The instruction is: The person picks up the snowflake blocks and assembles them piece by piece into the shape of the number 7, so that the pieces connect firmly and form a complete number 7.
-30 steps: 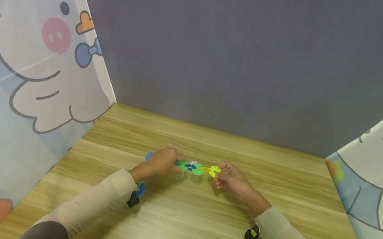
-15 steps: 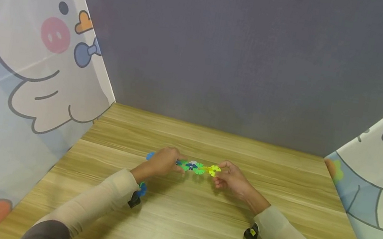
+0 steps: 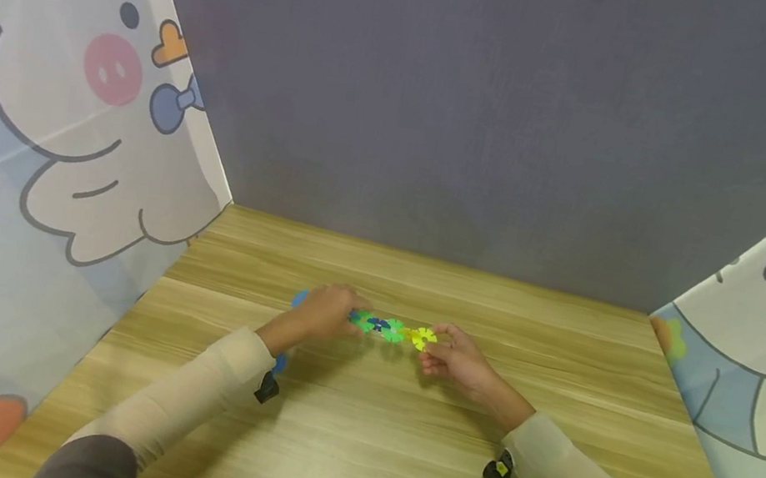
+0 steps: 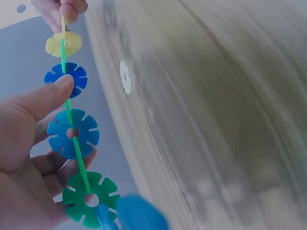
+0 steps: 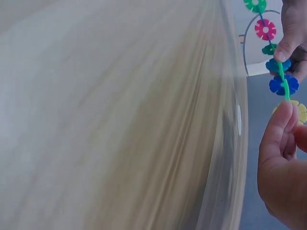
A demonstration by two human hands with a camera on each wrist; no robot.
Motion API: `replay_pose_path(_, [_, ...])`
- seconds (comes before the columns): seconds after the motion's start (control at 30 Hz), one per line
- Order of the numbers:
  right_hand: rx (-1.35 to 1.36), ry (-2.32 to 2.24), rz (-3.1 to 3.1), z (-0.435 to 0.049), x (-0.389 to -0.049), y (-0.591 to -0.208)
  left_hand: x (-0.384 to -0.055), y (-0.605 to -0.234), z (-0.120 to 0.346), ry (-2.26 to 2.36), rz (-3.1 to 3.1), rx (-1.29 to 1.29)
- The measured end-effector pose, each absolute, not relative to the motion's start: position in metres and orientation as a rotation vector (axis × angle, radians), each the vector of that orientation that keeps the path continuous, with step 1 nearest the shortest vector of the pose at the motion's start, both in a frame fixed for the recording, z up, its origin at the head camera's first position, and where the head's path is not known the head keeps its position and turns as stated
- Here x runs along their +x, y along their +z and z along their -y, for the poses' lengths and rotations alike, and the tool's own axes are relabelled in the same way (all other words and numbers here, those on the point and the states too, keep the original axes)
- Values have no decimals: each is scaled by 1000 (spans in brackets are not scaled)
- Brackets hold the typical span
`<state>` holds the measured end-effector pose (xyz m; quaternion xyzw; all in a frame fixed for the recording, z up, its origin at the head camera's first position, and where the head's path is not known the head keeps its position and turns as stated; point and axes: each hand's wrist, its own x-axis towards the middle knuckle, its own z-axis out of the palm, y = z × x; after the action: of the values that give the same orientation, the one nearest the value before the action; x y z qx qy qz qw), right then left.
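Note:
A chain of slotted snowflake discs in green, blue and yellow stretches between both hands above the table. My left hand (image 3: 325,314) grips it, the thumb pressing a dark blue disc (image 4: 80,82) in the left wrist view. Below that thumb come a lighter blue disc (image 4: 57,132) and a green disc (image 4: 74,199), with a blurred blue disc (image 4: 141,213) close to the camera. My right hand (image 3: 461,362) pinches the yellow disc (image 3: 421,338) at the chain's right end. A pink disc (image 5: 259,31) shows farther along the chain in the right wrist view.
A loose white disc (image 4: 123,76) lies on the wooden table (image 3: 377,458). Behind the table stands a dark grey panel (image 3: 452,98). Cartoon-printed panels (image 3: 51,133) flank it on both sides. Black wrist cameras (image 3: 498,471) hang below the forearms.
Both hands and the chain have shifted slightly left, the left hand also a little farther away. The white disc seen behind the chain earlier is now covered in the head view.

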<state>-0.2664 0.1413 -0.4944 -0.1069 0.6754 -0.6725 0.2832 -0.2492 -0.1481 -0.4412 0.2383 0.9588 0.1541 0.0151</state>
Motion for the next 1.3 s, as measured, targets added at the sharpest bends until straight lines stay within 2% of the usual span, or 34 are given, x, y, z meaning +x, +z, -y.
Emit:
replay_pose_path(0.37, [-235, -1901, -1678, -138, -264, -495, -248, -443, 138, 347, -3087, 733])
replay_pose_path(0.93, [-223, -1931, -1539, -130, -260, -499, -249, -446, 108, 217, -3078, 858])
replay_pose_path(1.3, [-300, -1745, -1902, -125, -258, -502, -248, -450, 108, 102, -3071, 915])
